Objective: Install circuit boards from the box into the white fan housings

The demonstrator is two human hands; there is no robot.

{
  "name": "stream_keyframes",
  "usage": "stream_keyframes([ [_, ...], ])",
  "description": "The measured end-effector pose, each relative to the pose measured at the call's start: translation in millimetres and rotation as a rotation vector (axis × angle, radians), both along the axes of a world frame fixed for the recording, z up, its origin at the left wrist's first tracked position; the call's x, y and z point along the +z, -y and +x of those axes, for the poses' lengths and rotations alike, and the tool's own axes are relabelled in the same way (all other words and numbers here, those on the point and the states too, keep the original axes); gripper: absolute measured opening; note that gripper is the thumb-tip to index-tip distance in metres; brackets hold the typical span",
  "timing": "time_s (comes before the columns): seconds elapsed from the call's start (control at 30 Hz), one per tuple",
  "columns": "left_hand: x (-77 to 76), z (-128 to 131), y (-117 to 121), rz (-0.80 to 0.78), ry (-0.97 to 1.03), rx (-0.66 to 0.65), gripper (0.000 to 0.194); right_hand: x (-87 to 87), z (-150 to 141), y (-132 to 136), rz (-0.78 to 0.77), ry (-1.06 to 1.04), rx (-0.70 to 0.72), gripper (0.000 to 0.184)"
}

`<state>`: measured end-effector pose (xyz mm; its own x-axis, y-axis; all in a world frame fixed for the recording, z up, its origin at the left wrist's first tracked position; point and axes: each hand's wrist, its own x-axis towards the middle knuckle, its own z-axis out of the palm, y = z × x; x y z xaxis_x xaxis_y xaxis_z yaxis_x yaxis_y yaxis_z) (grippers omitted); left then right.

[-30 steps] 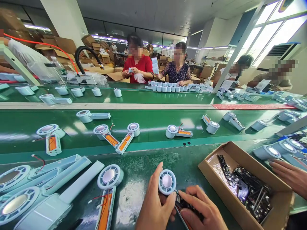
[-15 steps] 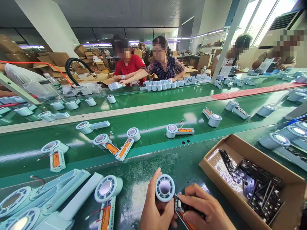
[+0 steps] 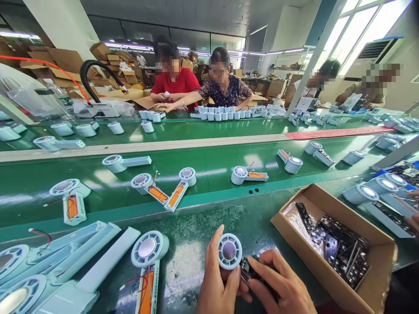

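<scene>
My left hand point(image 3: 220, 279) is closed around a light blue handheld fan point(image 3: 230, 251) with a round slotted head and a silvery centre. The fan's head faces up toward me, and its handle is mostly hidden by my fingers. My right hand point(image 3: 281, 281) pinches a narrow black circuit board point(image 3: 248, 267) against the handle, just below the head. Whether the board is seated in the handle I cannot tell. Left of my hands lies another fan point(image 3: 147, 247) with an orange battery point(image 3: 146, 293) and thin red wires in its open handle.
On my right stands a cardboard box point(image 3: 340, 292) of black circuit boards, with several fans point(image 3: 363, 194) beyond it. More fan bodies point(image 3: 88, 261) are piled at left. Across the green conveyor belt point(image 3: 209, 152) lie spaced-out fans; co-workers point(image 3: 178, 89) sit opposite. A hand shows at the right edge.
The view has shifted slightly. My right fingers have changed their position on the circuit board, whose dark face now shows more. Across the belt, a co-worker has set a fan down and an arm stays outstretched.
</scene>
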<state>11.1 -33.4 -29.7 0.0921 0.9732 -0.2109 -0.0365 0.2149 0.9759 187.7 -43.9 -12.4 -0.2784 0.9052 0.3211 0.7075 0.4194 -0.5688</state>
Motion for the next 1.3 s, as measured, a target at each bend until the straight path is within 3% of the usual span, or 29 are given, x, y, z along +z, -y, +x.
stream_keyframes([
  [0.2, -10.7, -6, 2, 0.106, -0.046, 0.015, 0.068, 3.6, -7, 2, 0.031, 0.055, -0.019, 0.025],
  [0.4, -1.6, -4, 3, 0.147, -0.051, -0.061, 0.075, -11.1, -13, 8, 0.148, 0.059, -0.089, 0.027],
  [0.53, 4.5, -3, 1, 0.146, -0.149, -0.075, 0.068, -26.8, -20, 12, 0.226, 0.041, -0.089, 0.039],
  [0.63, 6.3, -5, -3, 0.132, -0.210, -0.088, 0.064, -24.3, -26, 10, 0.229, -0.010, -0.099, 0.040],
  [0.7, 7.8, -6, -5, 0.145, -0.278, -0.096, 0.061, -11.8, -20, 7, 0.137, -0.061, -0.076, 0.039],
  [0.83, 12.4, -5, -5, 0.146, -0.330, -0.064, 0.058, 20.8, 17, 2, -0.324, -0.198, 0.091, 0.036],
  [0.93, 16.0, -3, -3, 0.114, -0.295, -0.070, 0.059, 30.1, 42, 4, -0.521, -0.259, 0.140, 0.030],
  [1.1, 23.3, -3, -3, 0.100, -0.284, -0.083, 0.062, 25.3, 38, 8, -0.555, -0.203, 0.100, 0.012],
  [1.3, 20.4, -3, -3, 0.144, -0.289, -0.086, 0.060, 31.4, 30, 3, -0.526, -0.269, 0.104, 0.012],
])
